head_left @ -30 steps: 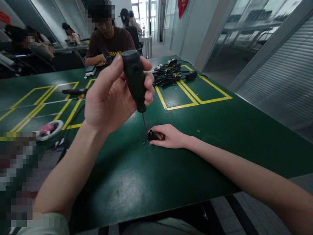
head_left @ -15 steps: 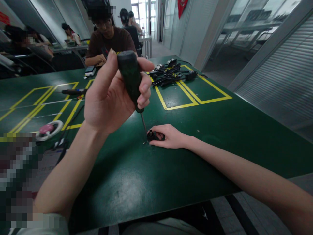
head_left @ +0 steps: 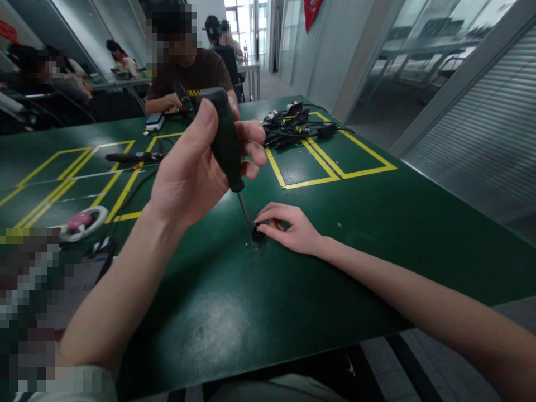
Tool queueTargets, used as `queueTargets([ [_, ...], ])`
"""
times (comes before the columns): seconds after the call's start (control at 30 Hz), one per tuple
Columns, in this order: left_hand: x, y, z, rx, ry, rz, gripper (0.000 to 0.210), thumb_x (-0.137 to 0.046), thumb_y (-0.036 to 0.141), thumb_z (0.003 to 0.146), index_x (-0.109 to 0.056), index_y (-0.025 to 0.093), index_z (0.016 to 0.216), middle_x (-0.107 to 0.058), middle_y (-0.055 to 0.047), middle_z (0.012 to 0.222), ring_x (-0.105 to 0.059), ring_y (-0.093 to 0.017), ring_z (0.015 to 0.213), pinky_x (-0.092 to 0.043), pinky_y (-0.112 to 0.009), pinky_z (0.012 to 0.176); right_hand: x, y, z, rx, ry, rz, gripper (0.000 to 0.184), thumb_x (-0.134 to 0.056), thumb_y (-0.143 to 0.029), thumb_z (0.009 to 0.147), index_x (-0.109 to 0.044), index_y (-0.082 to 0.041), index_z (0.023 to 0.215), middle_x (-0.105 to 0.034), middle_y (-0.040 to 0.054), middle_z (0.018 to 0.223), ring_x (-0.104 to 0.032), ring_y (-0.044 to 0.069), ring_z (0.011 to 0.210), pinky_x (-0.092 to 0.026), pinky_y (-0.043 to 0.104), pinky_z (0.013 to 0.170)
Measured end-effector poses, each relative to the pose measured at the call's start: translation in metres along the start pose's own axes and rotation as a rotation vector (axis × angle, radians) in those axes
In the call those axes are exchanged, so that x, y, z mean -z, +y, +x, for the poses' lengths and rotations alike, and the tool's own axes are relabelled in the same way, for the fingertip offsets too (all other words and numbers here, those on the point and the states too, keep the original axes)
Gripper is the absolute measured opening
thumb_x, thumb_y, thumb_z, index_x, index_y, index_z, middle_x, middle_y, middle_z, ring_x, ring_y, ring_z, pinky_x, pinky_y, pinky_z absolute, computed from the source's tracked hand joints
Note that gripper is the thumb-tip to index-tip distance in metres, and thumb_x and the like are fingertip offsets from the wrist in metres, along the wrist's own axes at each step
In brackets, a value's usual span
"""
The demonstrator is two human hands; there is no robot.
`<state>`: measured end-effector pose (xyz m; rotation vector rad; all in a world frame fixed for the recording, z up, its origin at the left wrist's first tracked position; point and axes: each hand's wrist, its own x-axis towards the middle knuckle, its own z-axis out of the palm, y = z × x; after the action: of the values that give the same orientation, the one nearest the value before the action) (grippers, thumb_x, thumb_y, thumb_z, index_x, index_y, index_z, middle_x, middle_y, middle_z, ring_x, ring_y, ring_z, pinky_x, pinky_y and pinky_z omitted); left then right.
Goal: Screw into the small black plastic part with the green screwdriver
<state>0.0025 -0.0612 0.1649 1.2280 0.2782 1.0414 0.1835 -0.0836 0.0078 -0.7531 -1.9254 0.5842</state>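
Observation:
My left hand (head_left: 184, 178) is closed around the dark handle of a screwdriver (head_left: 228, 142), its thumb lying along the upper end. The screwdriver leans, with its thin shaft running down to a small black round part (head_left: 258, 238) on the green table. Whether the tip sits in the part or just beside it, I cannot tell. My right hand (head_left: 297, 230) pinches the top of that part between thumb and forefinger, and the fingertips hide some of it. A tiny metal piece, perhaps a screw (head_left: 247, 244), lies just left of the part.
Beyond my hands, a heap of black cables (head_left: 293, 125) lies on the green table (head_left: 355, 251) with yellow tape outlines. To the left are a dark pen-shaped tool (head_left: 129, 157) with a cord and a white ring with a pink middle (head_left: 81, 222). Across sits a person (head_left: 209, 70).
My right fingers have shifted from the side of the black part to its top, and the part looks turned. My left thumb has moved across the screwdriver handle, which has rolled slightly.

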Motion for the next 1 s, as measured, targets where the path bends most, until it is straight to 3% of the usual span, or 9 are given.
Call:
queueTargets([
  [0.1, 0.0004, -0.0011, 0.0000, -0.023, -0.047, -0.009, 0.045, -0.011, 0.022, 0.110, -0.052, 0.017, 0.092, -0.059, 0.002, 0.070, -0.053, -0.005, 0.047, -0.041, -0.015, 0.048, 0.0002, -0.0018, 0.0003, -0.013, -0.004, 0.000, 0.013, -0.067, -0.027, 0.099, -0.073, -0.016, 0.097, -0.071, 0.0049, 0.094, -0.054, 0.007, 0.057, -0.044, 0.022, 0.052],
  [0.23, 0.0020, -0.0029, 0.0002, -0.030, -0.086, -0.027, 0.042, -0.017, 0.026, 0.110, -0.053, 0.017, 0.092, -0.053, 0.003, 0.063, -0.047, -0.005, 0.045, -0.036, -0.016, 0.047, 0.0016, -0.0039, 0.0000, -0.005, -0.006, -0.038, 0.011, -0.067, -0.026, 0.098, -0.072, -0.017, 0.097, -0.068, 0.0070, 0.102, -0.052, 0.007, 0.059, -0.045, 0.023, 0.054],
  [0.4, 0.0041, -0.0023, -0.0003, -0.023, -0.093, -0.006, 0.046, -0.016, 0.029, 0.110, -0.057, 0.015, 0.095, -0.052, 0.002, 0.064, -0.048, -0.007, 0.049, -0.037, -0.018, 0.050, 0.0034, -0.0032, 0.0006, 0.051, -0.033, -0.089, 0.009, -0.065, -0.025, 0.099, -0.070, -0.017, 0.098, -0.066, 0.0068, 0.102, -0.049, 0.008, 0.059, -0.046, 0.025, 0.056],
  [0.6, 0.0045, 0.0024, 0.0009, 0.028, -0.117, -0.001, 0.070, -0.008, 0.049, 0.108, -0.068, 0.014, 0.103, -0.051, 0.000, 0.063, -0.049, -0.009, 0.052, -0.039, -0.021, 0.052, 0.0042, -0.0011, 0.0012, 0.100, -0.054, -0.127, 0.010, -0.065, -0.025, 0.099, -0.069, -0.017, 0.097, -0.067, 0.0066, 0.100, -0.051, 0.009, 0.061, -0.047, 0.025, 0.058],
  [0.87, 0.0015, 0.0015, 0.0004, 0.027, -0.078, -0.030, 0.063, -0.010, 0.042, 0.110, -0.063, 0.015, 0.089, -0.059, -0.002, 0.069, -0.061, -0.010, 0.057, -0.050, -0.021, 0.057, 0.0027, -0.0013, 0.0019, 0.089, -0.042, -0.132, 0.010, -0.064, -0.025, 0.098, -0.069, -0.017, 0.094, -0.068, 0.0059, 0.098, -0.050, 0.008, 0.060, -0.046, 0.025, 0.057],
  [1.0, 0.0009, 0.0024, 0.0005, 0.027, -0.077, -0.035, 0.060, -0.010, 0.039, 0.110, -0.062, 0.015, 0.090, -0.060, -0.001, 0.069, -0.061, -0.010, 0.054, -0.048, -0.020, 0.052, 0.0030, -0.0018, 0.0030, 0.093, -0.045, -0.112, 0.010, -0.065, -0.025, 0.097, -0.069, -0.017, 0.093, -0.068, 0.0060, 0.097, -0.050, 0.008, 0.058, -0.046, 0.025, 0.057],
])
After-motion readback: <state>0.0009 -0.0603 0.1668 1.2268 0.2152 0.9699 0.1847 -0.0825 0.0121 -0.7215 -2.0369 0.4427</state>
